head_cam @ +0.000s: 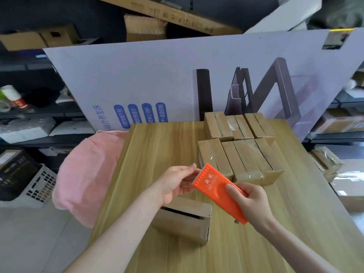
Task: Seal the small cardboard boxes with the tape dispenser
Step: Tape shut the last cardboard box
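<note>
- I'm holding the orange tape dispenser (214, 186) above the counter (157, 146), my right hand (250, 203) fingers clenched round its body.
- My left hand (177, 182) fingers are pinching at its toothed edge; I cannot tell if they're holding tape.
- The unsealed box (189, 223) is sitting under my left wrist, with the taped boxes (242, 160) behind.
- I'm judging this as starting a strip: next, drawing tape down across that open seam.

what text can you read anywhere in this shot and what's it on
"YA LONG", under two Chinese characters: orange tape dispenser; the tiny line below is unreadable.
"养生床", sideways: big white carton panel.
"语音控制": blue label on that panel; the other blue labels are too blurred.
Brown carton on top: print blurred.
</note>
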`<act>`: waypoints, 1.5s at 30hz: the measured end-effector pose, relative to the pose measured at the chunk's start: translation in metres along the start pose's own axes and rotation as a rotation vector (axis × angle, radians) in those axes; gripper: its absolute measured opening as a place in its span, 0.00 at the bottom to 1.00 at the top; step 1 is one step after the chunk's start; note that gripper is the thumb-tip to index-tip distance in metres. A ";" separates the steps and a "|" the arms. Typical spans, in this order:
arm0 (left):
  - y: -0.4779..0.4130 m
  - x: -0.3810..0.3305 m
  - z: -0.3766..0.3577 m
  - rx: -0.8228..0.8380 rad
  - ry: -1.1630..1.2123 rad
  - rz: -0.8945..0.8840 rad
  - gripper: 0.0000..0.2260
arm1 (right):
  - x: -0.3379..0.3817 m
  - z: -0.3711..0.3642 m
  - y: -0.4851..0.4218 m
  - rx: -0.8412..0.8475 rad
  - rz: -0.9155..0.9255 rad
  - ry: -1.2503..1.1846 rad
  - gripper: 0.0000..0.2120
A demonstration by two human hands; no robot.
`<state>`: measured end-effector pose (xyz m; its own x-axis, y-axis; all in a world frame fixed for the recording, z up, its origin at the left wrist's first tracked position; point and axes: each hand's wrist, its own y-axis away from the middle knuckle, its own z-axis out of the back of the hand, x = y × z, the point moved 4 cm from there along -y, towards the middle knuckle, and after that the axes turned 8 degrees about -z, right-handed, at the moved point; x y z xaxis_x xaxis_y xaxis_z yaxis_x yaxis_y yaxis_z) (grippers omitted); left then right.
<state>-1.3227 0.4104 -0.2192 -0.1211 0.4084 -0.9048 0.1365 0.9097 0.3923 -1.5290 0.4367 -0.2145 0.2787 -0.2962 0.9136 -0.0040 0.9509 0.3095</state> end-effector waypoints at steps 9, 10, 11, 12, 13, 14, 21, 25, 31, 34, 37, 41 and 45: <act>0.008 -0.005 0.028 0.128 0.228 0.093 0.10 | 0.017 -0.029 0.009 -0.002 -0.041 -0.047 0.11; 0.008 -0.005 0.033 0.118 0.225 0.093 0.11 | 0.018 -0.032 0.009 -0.008 -0.040 -0.038 0.11; 0.008 -0.005 0.038 0.097 0.206 0.087 0.12 | 0.020 -0.035 0.010 -0.015 -0.037 -0.028 0.11; 0.007 -0.006 0.043 0.066 0.168 0.073 0.12 | 0.021 -0.038 0.011 -0.023 -0.029 -0.013 0.10; 0.006 -0.007 0.047 0.031 0.110 0.048 0.12 | 0.021 -0.041 0.012 -0.034 -0.017 0.006 0.09; 0.005 -0.009 0.050 -0.007 0.040 0.014 0.10 | 0.023 -0.044 0.012 -0.049 -0.004 0.035 0.08; -0.010 -0.023 0.077 -0.261 -0.208 -0.110 0.06 | 0.039 -0.068 0.009 -0.099 0.065 0.310 0.27; -0.016 -0.018 0.094 -0.306 -0.268 -0.106 0.09 | 0.041 -0.069 0.007 -0.117 0.064 0.486 0.15; -0.011 0.005 0.177 -0.492 -0.370 -0.047 0.08 | -0.001 -0.027 0.009 -0.046 -0.097 0.568 0.15; 0.000 0.042 0.180 -0.470 -0.375 0.028 0.07 | -0.018 -0.029 0.005 -0.013 -0.134 0.747 0.19; 0.005 0.072 0.184 -0.513 -0.335 0.056 0.08 | -0.024 -0.037 -0.006 0.018 -0.170 0.878 0.19; 0.007 0.089 0.187 -0.550 -0.310 0.078 0.07 | -0.028 -0.045 -0.020 0.047 -0.198 0.986 0.22; 0.002 0.104 0.183 -0.574 -0.341 0.109 0.04 | -0.036 -0.054 -0.033 0.061 -0.235 1.057 0.22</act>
<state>-1.1550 0.4409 -0.3423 0.1933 0.5387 -0.8200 -0.4249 0.7993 0.4249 -1.4870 0.4205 -0.2721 0.9651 -0.2152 0.1492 0.1178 0.8657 0.4865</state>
